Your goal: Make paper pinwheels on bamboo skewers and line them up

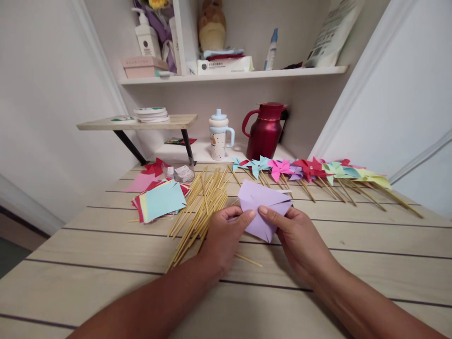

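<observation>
A lilac paper square (260,203), partly folded with flaps bent inward, is held over the wooden table (106,263). My left hand (226,235) pinches its left side, thumb pressed on the middle. My right hand (294,235) grips the right side, thumb meeting the left thumb at the centre. Just left of my hands lies a loose pile of thin wooden sticks (201,207).
A stack of coloured paper squares (160,200) lies at the left. A row of finished paper pinwheels on sticks (310,172) runs along the far right. Behind stand a red jug (264,132), a lidded cup (219,136), a small stand (141,123) and shelves.
</observation>
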Demonstrator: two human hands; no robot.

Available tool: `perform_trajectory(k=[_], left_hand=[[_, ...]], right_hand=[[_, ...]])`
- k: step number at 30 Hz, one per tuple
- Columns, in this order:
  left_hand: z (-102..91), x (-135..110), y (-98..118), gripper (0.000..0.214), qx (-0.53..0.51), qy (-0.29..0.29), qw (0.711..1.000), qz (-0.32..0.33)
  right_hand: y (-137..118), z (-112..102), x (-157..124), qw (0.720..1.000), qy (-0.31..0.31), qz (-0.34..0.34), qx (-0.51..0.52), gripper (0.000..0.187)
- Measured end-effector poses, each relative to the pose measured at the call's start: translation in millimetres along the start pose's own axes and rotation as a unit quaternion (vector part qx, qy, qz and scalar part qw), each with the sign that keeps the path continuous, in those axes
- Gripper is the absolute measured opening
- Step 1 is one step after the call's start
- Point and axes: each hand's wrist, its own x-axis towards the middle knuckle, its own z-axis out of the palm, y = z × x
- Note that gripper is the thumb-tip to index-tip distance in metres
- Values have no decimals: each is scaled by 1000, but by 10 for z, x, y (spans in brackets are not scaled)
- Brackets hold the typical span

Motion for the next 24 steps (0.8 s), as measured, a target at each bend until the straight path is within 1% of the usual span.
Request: perform_trajectory(k=[2,6,12,18,21,24], left_hand=[[2,-4,-6,29,-8,4,1000,-4],[-1,4,-23,32,-41,-14,999,-19],[-16,33,-35,27,-36,-13,999,11],[-30,45,-17,26,3,9,1000,14],[-50,54,-5,28,10,25,1000,7],[-94,87,1,30,-9,50,999,-7]], right_hand=[[2,-1,2,1000,-1,0,1,34],[8,-3,-2,1000,-8,-1,5,32],[19,20,-30,1000,-20,5,13,31],[20,46,-52,1000,-23,14,9,33],[6,34,-44,999,-46,24,0,35],[-17,-3,-31,998,-61,5,-34,37]])
